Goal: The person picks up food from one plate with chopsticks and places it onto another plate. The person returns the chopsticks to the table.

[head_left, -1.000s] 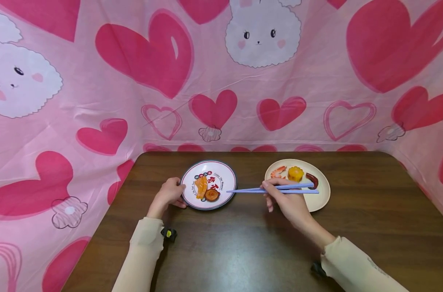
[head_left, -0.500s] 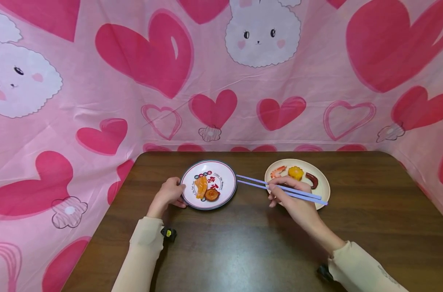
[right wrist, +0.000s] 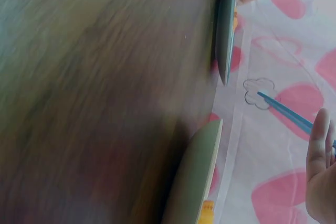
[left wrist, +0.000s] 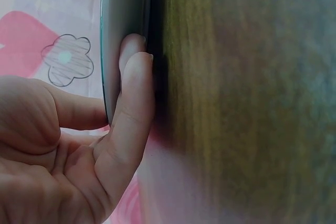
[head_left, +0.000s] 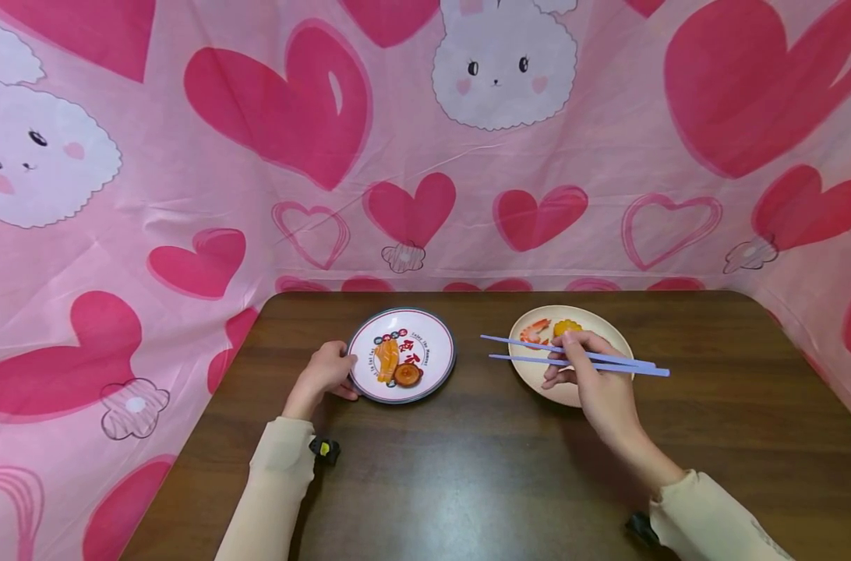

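At the left, my left hand (head_left: 326,370) grips the rim of a round white plate (head_left: 436,354) with printed lettering. In the left wrist view, its thumb lies over the plate's edge and fingers (left wrist: 137,93) reach underneath. An orange salmon-like slice (head_left: 386,361) and a brown mushroom-like round (head_left: 407,375) lie on it. My right hand (head_left: 601,393) holds lilac chopsticks (head_left: 520,342), tips apart with nothing between them, over the beige plate (head_left: 538,379). On that plate are a shrimp (head_left: 534,333) and a yellow corn piece (head_left: 567,326), partly hidden by the hand.
Both plates stand towards the back of a dark wooden table (head_left: 425,467), with a gap between them. Behind and beside it hangs a pink heart-print cloth (head_left: 467,156). A small black device (head_left: 324,449) sits at the left wrist.
My right hand and the chopsticks have moved right, from the white plate's edge to over the beige plate. The dark red curved piece is now hidden. My left hand stays put.
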Motion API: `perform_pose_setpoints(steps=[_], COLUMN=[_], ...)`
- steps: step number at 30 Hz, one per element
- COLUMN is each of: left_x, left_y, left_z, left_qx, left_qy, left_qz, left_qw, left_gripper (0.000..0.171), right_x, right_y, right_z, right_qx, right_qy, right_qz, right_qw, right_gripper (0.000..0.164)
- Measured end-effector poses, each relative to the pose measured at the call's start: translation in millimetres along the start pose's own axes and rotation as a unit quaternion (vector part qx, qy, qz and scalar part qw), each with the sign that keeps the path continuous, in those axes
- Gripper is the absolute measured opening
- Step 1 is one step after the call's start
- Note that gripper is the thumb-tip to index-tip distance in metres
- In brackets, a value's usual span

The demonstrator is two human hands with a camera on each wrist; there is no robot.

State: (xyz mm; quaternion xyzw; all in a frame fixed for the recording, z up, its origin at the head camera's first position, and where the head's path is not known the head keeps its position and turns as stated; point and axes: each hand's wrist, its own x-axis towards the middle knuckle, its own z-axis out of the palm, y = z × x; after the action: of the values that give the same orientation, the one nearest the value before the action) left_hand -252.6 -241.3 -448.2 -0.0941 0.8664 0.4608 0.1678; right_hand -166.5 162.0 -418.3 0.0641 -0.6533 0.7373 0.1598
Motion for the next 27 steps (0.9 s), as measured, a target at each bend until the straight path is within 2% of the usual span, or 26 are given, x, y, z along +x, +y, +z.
perform_pose_setpoints(steps=[3,8,12,19,27], left_x=[0.4,0.6,0.1,-0.7,-1.0], left_y=[0.1,0.8,1.0,1.0,1.9], left_z=[0.0,0.3,0.2,0.0,0.4], left_qx=[-0.003,-0.008,-0.007,-0.006,-0.010], left_qy=[-0.001,-0.004,-0.002,-0.004,-0.006], left_qz=[0.000,-0.004,-0.005,-0.007,-0.006], left_qw=[1.0000,1.0000,1.0000,1.0000,0.9999], left_gripper=[0.026,0.026,0.026,0.028,0.026], right_x=[1.7,3.3,4.5,4.3,5.8], right_y=[-0.7,-1.6,-2.7,-5.6,-6.7], right_z=[-5.5,-15.7,-22.3,-30.8,-42.3], right_qx=[0.019,-0.001,-0.010,-0.011,0.010], right_qy=[0.008,0.009,0.018,0.043,0.051], right_qz=[-0.009,-0.018,-0.010,0.007,-0.013], right_qw=[1.000,1.000,1.000,0.999,0.999], right_gripper=[0.031,0.035,0.036,0.019,0.032])
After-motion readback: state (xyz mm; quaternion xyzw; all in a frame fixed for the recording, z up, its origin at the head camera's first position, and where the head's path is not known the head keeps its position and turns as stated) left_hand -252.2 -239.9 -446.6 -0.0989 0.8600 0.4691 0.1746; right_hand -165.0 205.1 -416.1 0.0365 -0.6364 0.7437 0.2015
